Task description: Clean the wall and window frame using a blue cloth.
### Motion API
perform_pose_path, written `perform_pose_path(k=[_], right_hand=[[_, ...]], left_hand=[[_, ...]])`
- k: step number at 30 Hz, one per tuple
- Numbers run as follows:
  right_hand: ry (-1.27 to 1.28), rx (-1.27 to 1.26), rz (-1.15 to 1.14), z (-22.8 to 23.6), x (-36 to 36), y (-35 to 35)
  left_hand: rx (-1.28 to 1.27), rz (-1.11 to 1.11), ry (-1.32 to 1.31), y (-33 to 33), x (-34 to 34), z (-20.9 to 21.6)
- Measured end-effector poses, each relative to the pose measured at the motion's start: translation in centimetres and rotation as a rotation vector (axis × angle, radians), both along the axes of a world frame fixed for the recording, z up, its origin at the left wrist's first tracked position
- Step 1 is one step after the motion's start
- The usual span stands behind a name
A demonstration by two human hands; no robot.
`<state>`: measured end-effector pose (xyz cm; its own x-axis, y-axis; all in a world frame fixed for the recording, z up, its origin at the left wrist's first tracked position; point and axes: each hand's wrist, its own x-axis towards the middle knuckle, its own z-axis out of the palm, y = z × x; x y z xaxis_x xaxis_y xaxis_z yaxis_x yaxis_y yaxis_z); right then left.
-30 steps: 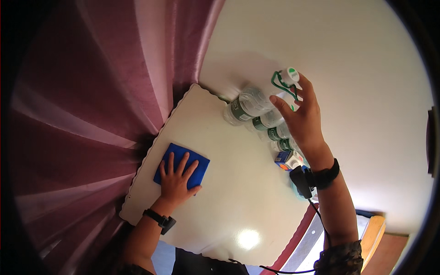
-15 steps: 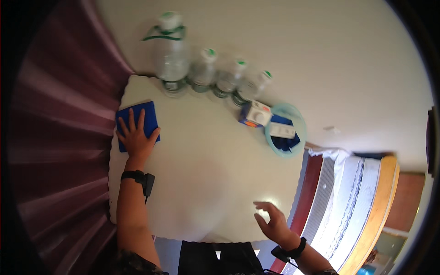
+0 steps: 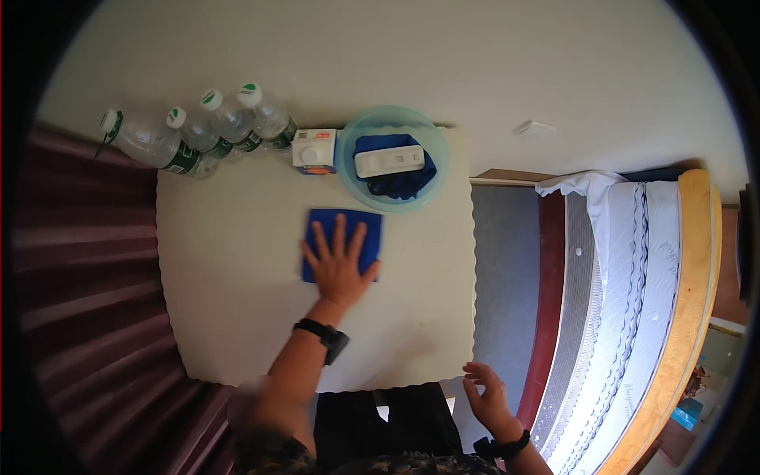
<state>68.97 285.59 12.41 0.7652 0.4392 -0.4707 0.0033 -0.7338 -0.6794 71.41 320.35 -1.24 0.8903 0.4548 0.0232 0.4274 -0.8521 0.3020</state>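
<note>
L hand [image 3: 342,273] flat on blue cloth [image 3: 370,236]; R hand [image 3: 489,402] nr table [image 3: 229,269] edge; btls [image 3: 233,123], carton [image 3: 314,150], basin [image 3: 438,158] at back.

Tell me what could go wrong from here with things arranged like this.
If the left hand pushes the blue cloth much farther forward, it might bump the pale blue bowl, perhaps shifting the white device inside.

The clear bottles stand close together in a row beside the carton, so knocking one could tip its neighbour.

The largest bottle is at the table's far left corner, so a bump might send it off.
</note>
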Motion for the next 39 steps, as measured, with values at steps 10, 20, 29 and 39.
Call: perform_pose_path(k=[10,20,29,39], right_hand=[[-0.053,-0.029,-0.093,0.2,2.2,-4.4],[-0.028,-0.149,0.022,0.3,1.6,0.3],[0.063,-0.135,0.244,0.0,-2.1,10.7],[0.047,-0.128,0.308,-1.4,-4.0,14.6]], left_hand=[[-0.211,-0.412,-0.064,-19.3,5.7,-1.3],[-0.166,-0.093,-0.128,-4.3,-2.2,-1.4],[0.094,0.458,-0.013,18.5,-17.9,-0.7],[0.161,0.711,0.069,22.3,-32.2,-2.8]])
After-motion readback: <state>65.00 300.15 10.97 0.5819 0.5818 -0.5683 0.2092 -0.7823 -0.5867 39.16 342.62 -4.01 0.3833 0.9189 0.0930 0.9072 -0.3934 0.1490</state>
